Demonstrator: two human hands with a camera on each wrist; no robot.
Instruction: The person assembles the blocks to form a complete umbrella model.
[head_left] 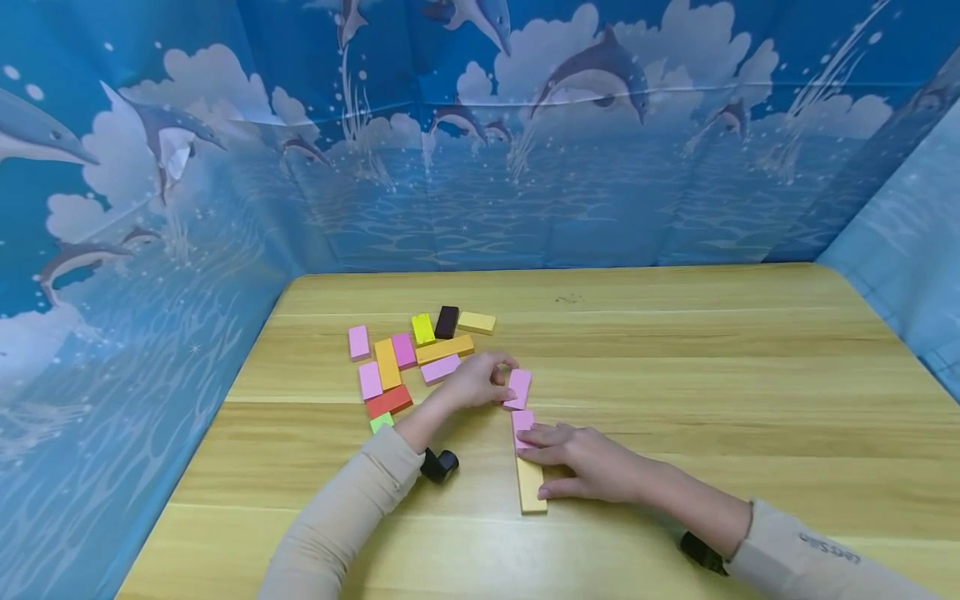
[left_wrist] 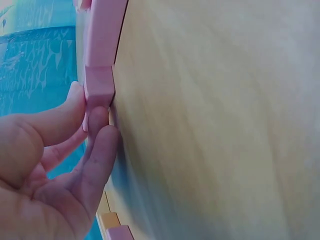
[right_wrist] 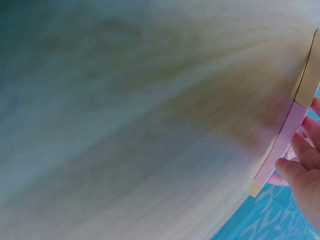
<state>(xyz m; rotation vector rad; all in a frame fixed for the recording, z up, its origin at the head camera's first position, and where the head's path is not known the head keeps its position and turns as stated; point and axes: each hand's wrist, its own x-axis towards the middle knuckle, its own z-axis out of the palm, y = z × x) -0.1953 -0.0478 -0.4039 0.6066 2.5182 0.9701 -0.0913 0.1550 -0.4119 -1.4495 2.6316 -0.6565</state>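
Note:
My left hand (head_left: 474, 383) pinches a pink block (head_left: 520, 388) between thumb and fingers, low against the table. In the left wrist view the held block (left_wrist: 99, 82) meets the end of another pink block (left_wrist: 106, 32). That second pink block (head_left: 522, 423) lies in line with a pale yellow block (head_left: 530, 487) nearer the body. My right hand (head_left: 600, 462) rests its extended fingers on the second pink block, and its thumb is beside the pale yellow one. In the right wrist view, fingertips touch the side of the pink block (right_wrist: 282, 142).
Left of the row lie loose blocks: orange (head_left: 387, 364), red (head_left: 389, 402), green (head_left: 381, 422), bright yellow (head_left: 423, 328), black (head_left: 447, 322), pale yellow (head_left: 477, 322) and several pink ones (head_left: 359, 342). The wooden table (head_left: 712, 375) is bordered by a blue dolphin-print curtain (head_left: 487, 200).

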